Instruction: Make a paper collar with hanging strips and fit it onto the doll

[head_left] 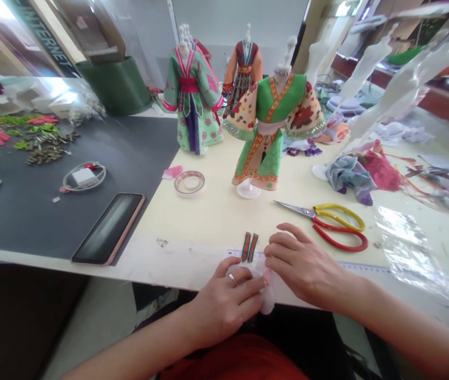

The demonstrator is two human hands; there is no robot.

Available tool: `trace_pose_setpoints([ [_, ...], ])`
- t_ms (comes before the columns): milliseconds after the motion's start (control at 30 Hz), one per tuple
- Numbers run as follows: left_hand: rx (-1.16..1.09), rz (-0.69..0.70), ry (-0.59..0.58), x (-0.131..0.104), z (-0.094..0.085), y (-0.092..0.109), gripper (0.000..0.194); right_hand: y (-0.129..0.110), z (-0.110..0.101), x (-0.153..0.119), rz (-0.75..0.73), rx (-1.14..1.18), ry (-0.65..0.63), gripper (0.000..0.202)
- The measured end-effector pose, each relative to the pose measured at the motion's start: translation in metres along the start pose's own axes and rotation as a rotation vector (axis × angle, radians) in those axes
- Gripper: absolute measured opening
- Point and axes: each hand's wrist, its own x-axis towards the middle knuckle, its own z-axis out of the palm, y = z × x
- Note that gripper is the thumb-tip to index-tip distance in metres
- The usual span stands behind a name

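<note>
My left hand [230, 301], with a ring on one finger, is closed over a small piece of pale pink fabric [268, 301] at the table's front edge. Close beside it, my right hand [301, 261] has its fingers curled together at the fabric's upper end; its thumb and whatever it pinches are hidden. Just beyond the left fingertips lie two short strips of patterned ribbon [250, 247], side by side across a ruler [363, 267]. Scissors [327, 219] with one yellow and one red handle rest past my right hand, blades pointing left.
A doll form in a green robe [266, 126] stands ahead, with other dressed forms behind. A ribbon roll [189, 182] sits left of it. A phone [109, 227] lies on the dark mat [145, 142]. Fabric scraps [351, 177] and a clear plastic bag [407, 243] are at right.
</note>
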Motion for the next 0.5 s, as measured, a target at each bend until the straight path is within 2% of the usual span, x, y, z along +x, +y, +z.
trace_pose_setpoints([
  [167, 0.024, 0.042, -0.042, 0.002, -0.007, 0.001, 0.014, -0.006, -0.002, -0.007, -0.049, -0.075, -0.034, 0.024],
  [300, 0.042, 0.014, -0.056, 0.005, -0.006, 0.006, 0.027, -0.009, -0.005, -0.011, -0.049, -0.096, -0.038, 0.025],
  [500, 0.075, 0.000, -0.073, 0.003, 0.000, 0.011, 0.023, -0.006, -0.004, -0.011, -0.037, -0.112, -0.018, 0.025],
])
